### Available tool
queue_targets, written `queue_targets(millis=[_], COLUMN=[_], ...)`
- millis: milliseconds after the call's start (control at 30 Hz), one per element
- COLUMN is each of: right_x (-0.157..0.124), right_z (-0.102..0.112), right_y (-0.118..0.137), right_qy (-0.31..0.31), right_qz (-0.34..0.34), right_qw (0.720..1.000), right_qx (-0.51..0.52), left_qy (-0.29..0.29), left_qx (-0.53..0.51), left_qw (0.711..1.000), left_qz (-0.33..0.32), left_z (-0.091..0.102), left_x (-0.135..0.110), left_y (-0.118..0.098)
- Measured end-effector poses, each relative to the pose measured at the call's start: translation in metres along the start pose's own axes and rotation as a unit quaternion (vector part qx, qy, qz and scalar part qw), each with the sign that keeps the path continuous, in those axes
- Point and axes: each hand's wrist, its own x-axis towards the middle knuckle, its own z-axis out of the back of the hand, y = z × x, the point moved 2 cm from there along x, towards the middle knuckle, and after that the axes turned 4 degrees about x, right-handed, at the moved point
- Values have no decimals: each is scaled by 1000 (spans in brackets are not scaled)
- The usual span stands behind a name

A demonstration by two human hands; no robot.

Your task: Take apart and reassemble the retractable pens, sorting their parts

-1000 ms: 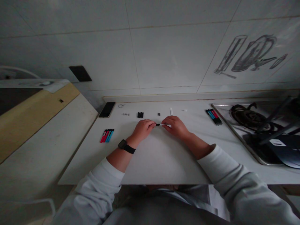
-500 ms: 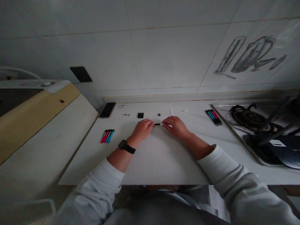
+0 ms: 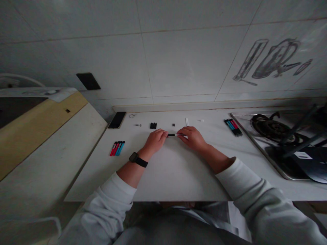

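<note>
My left hand point(image 3: 155, 139) is closed in a pinch on one end of a thin pen part point(image 3: 171, 135), black in the middle and pale toward the right. Across from it my right hand point(image 3: 191, 137) pinches the pale end, so the piece lies level between the two hands just above the white table. My fingers hide both of its ends. Beyond the hands lie a row of short black pieces point(image 3: 153, 125), a small dark piece point(image 3: 173, 125) and a white strip point(image 3: 186, 121). Small metal springs point(image 3: 138, 125) lie further left.
Red and blue pen barrels point(image 3: 117, 148) lie at the left, a phone point(image 3: 117, 120) at the back left. Several black, red and blue pen parts point(image 3: 233, 127) rest near the gas stove point(image 3: 273, 129) at right. A tiled wall point(image 3: 184, 64) closes the back.
Almost nothing differs. Both hands keep their grip on the pen part, with only a very slight shift of the fingers.
</note>
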Motion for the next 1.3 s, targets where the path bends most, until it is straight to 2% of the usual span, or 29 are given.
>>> queue_targets(millis=[67, 233, 500, 733, 967, 1167, 1300], right_x=[0, 0, 0, -1, 0, -1, -1], right_z=[0, 1, 1, 2, 3, 2, 0], right_y=[-1, -1, 2, 2, 4, 1, 2], right_qy=[-1, -12, -17, -25, -14, -23, -17], right_qz=[1, 2, 6, 3, 5, 2, 8], right_qw=[1000, 1000, 1000, 1000, 1000, 1000, 1000], right_qx=[-3, 1, 6, 10, 15, 14, 15], left_qy=[-2, -57, 1, -26, 10, -24, -3], left_qx=[5, -23, 4, -35, -5, -47, -29], left_qw=[1000, 998, 1000, 999, 1000, 999, 1000], left_qz=[-5, -6, -6, -4, 8, 4, 6], left_z=[0, 3, 1, 2, -3, -1, 0], left_x=[0, -2, 0, -2, -1, -2, -1], left_y=[-1, -5, -3, -5, 0, -4, -3])
